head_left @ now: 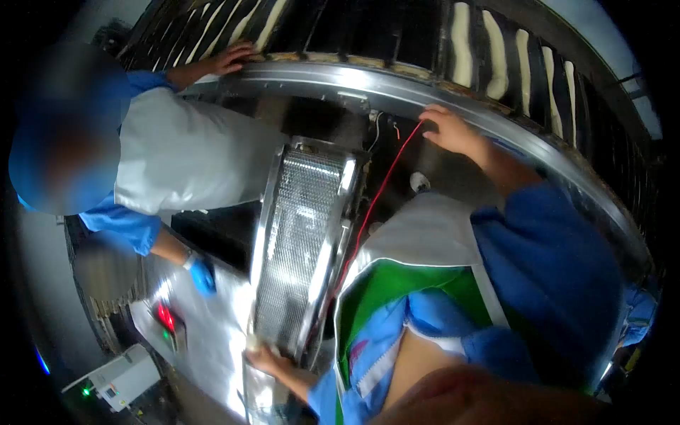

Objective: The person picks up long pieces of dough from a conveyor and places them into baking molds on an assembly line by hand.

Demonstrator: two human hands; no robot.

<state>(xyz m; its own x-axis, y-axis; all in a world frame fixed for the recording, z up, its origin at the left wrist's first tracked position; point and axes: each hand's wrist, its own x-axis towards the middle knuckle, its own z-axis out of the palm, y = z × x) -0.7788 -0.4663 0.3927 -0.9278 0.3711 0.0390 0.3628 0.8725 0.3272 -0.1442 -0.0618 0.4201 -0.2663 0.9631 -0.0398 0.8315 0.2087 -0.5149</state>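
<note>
1. Nearest us: blue cloth collar with a pale zip [428, 308], under a grey-white apron with green lining [425, 237]. Clock directions follow the picture, 12 at the top.

2. Principal relation: we find the long, shiny, perforated metal panel [301, 227] with its long axis running from just past 12 to just past 6. It lies between 12 and 1 o'clock from the wearer's left hand [269, 360], the nearer hand, and toward 8 from the right hand [453, 133].

3. Left hand: fingers bent at the panel's lower end, apparently touching it; blur keeps us from telling whether they grip.

4. Right hand: fingers bent at the broad, curved steel rim [354, 74]. We see the thin red cord [383, 185] run from these fingertips toward 7; whether it is held, we cannot tell.

5. Surface: a bright, reflective metal sheet [216, 333] lies toward 7 from the panel's middle.

6. Room: toward 10 from the panel we note a co-worker in a grey-white apron [191, 156], one bare hand [234, 58] at the rim, one blue-gloved hand [203, 276] over the sheet. Beyond the rim, toward 1, stand long pale strips [462, 49] among dark slats.
</note>
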